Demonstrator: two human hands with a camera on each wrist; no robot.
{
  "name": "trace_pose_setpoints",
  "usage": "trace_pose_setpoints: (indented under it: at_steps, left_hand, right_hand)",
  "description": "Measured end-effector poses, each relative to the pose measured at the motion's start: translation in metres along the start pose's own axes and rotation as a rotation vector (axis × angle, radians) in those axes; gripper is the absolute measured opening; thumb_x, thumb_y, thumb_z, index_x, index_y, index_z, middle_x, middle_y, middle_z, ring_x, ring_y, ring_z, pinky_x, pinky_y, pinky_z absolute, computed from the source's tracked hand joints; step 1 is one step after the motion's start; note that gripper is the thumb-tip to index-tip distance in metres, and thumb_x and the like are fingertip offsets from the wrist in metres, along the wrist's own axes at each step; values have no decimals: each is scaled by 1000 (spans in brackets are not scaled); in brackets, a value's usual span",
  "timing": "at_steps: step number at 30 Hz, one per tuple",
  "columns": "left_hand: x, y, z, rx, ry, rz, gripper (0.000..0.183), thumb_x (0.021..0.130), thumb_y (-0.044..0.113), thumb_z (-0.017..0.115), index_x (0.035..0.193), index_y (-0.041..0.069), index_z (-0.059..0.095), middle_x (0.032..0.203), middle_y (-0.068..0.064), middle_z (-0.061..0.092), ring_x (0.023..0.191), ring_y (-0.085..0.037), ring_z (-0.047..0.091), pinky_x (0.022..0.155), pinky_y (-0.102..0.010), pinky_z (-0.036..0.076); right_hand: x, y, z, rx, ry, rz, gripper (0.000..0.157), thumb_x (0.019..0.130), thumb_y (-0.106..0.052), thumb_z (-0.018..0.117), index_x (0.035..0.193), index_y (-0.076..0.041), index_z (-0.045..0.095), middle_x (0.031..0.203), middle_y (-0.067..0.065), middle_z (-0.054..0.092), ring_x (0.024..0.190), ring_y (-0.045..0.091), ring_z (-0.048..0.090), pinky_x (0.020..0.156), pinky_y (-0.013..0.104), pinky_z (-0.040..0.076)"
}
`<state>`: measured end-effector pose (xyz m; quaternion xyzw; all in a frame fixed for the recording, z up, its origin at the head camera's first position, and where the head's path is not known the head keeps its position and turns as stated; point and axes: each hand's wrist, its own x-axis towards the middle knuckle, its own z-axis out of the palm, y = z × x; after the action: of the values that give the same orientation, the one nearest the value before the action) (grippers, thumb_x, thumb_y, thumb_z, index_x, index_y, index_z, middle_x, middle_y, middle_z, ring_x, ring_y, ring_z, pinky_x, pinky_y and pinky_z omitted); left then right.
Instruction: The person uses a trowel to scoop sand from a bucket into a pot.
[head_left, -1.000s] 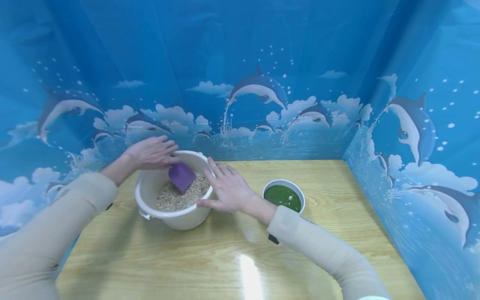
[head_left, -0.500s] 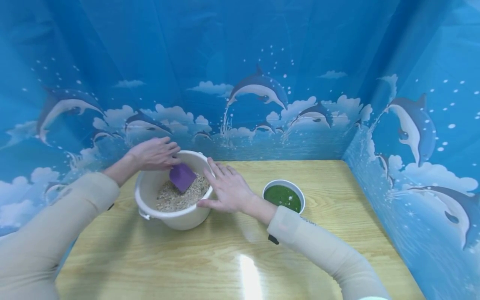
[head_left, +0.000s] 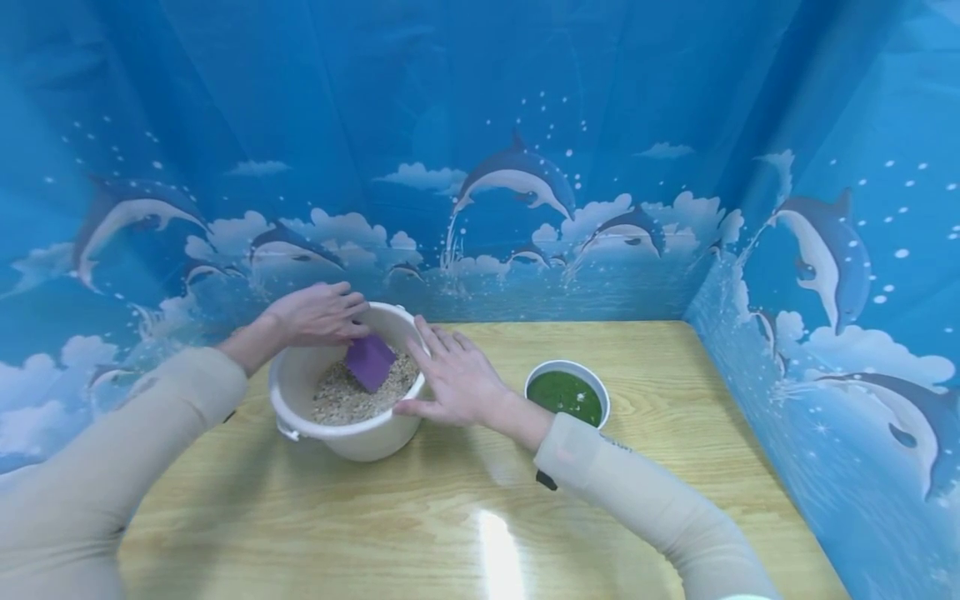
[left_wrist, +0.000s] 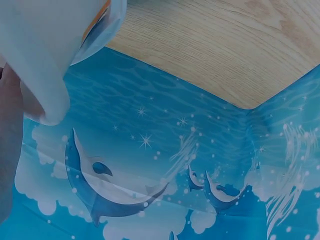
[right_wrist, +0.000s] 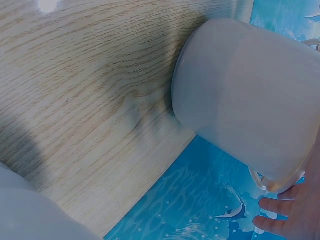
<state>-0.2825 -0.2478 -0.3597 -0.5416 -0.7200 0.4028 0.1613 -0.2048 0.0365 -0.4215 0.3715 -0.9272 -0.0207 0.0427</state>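
My left hand (head_left: 318,315) grips the upper part of a purple scoop (head_left: 370,363) over the left back rim of a white bucket (head_left: 367,443). The scoop's blade dips onto loose tan, grain-like bits (head_left: 341,402) in the bucket; its handle is mostly hidden by the hand. On the bucket's right rim rests my right hand (head_left: 459,379), fingers spread and fairly straight. In the right wrist view, the fingers of that hand (right_wrist: 295,215) reach along the bucket's (right_wrist: 250,100) rim. Only an edge of my left hand (left_wrist: 7,145) shows in the left wrist view.
A white bowl (head_left: 558,363) of green liquid (head_left: 566,393) with small pale specks stands right of the bucket, behind my right forearm. Blue dolphin-print sheeting (head_left: 637,108) encloses the wooden table (head_left: 390,525) at the back and sides.
My left hand has shifted slightly right and down, and the scoop has moved with it over the bits. The right hand and the bucket stay put.
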Motion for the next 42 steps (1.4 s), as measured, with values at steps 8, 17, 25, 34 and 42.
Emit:
trace_pose_setpoints:
  at_steps: [8,17,25,34,42]
  left_hand:
    - [2,5,2,-54,-16,-22,36,97,57,68,122,31,63,105,-2,66,89,-17,56,78,-31,47]
    - [5,11,3,-97,6,-41,36,96,59,68,118,30,64,104,-3,67,89,-17,58,79,-32,48]
    - [6,18,3,-156,23,-36,40,96,60,67,122,29,66,106,-4,68,88,-17,59,78,-32,50]
    - [5,20,2,-169,17,-46,39,97,59,65,123,30,64,109,-5,68,89,-17,59,77,-31,49]
    - [3,25,0,-265,-57,-64,37,100,45,68,132,28,64,132,-12,70,111,-26,68,94,-42,58]
  right_hand:
    - [0,0,0,11,7,3,109,94,-88,34,170,-13,12,178,18,3,160,37,34,127,55,34]
    - [1,0,2,16,19,2,108,94,-88,33,169,-14,14,178,18,5,159,37,34,127,54,35]
    - [2,0,4,8,28,4,107,94,-89,32,169,-14,18,178,18,6,160,37,34,127,55,35]
    - [1,0,2,10,26,0,106,95,-88,32,169,-13,19,178,19,5,160,37,33,127,55,33]
    - [1,0,3,6,37,-3,108,95,-88,32,169,-11,16,178,19,6,159,38,36,127,55,34]
